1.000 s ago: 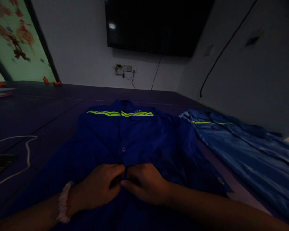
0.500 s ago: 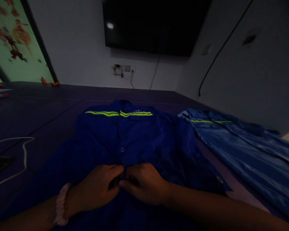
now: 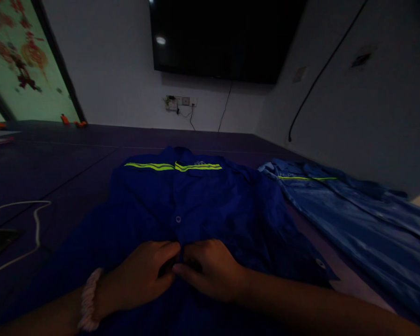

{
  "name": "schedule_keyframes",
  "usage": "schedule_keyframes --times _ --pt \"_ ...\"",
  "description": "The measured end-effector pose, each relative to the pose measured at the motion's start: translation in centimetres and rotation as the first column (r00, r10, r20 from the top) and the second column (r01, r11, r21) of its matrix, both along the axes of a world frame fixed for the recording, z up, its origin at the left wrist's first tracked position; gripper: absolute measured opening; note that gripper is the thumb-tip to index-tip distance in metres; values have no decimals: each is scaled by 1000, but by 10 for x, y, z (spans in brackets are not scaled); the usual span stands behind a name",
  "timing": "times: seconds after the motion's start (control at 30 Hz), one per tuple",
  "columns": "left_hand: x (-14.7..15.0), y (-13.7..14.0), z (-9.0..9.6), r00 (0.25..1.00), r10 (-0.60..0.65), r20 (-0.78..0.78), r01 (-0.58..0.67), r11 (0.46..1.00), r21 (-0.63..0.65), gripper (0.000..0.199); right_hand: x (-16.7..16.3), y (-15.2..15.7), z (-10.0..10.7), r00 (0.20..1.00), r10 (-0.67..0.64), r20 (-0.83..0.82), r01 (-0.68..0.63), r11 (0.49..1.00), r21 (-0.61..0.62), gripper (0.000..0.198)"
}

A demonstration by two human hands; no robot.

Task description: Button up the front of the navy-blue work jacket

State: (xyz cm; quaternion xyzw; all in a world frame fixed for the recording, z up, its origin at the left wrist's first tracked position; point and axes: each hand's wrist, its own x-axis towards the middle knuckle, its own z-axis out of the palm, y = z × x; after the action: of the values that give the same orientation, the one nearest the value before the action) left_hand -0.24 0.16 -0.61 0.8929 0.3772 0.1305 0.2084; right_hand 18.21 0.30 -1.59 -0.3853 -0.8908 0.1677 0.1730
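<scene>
The shirt (image 3: pixel 196 205) lies flat, front up, on the dark floor (image 3: pixel 56 163), and the left hand (image 3: pixel 140 275) and right hand (image 3: pixel 210 268) meet at its placket below a button (image 3: pixel 178 218), fingers pinched shut on the fabric edges. To fasten well, judging from this, keep both edges taut and aligned. A lighter shirt (image 3: pixel 353 219) lies just beside.
</scene>
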Motion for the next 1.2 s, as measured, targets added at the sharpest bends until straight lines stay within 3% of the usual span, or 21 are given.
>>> schedule_keyframes --times 0.2,0.43,0.63,0.83,1.2 --pt "2 0 2 1000 -9 20 9 1000 0 8 -1 0 2 999 -34 -2 34 999 -24 40" --pt "4 -1 4 1000 4 0 -4 1000 -6 11 -4 -1 2 997 -80 -7 80 997 1 29" --pt "4 0 2 1000 -9 2 9 1000 -4 7 -6 -3 4 993 -101 -55 98 994 -45 43" --pt "5 -1 3 1000 -11 -13 11 1000 -10 6 -8 -2 2 985 -165 -46 163 986 -40 26" --pt "4 -2 6 1000 5 -26 -5 999 -34 12 -1 -1 2 997 -70 -17 70 997 -9 11"
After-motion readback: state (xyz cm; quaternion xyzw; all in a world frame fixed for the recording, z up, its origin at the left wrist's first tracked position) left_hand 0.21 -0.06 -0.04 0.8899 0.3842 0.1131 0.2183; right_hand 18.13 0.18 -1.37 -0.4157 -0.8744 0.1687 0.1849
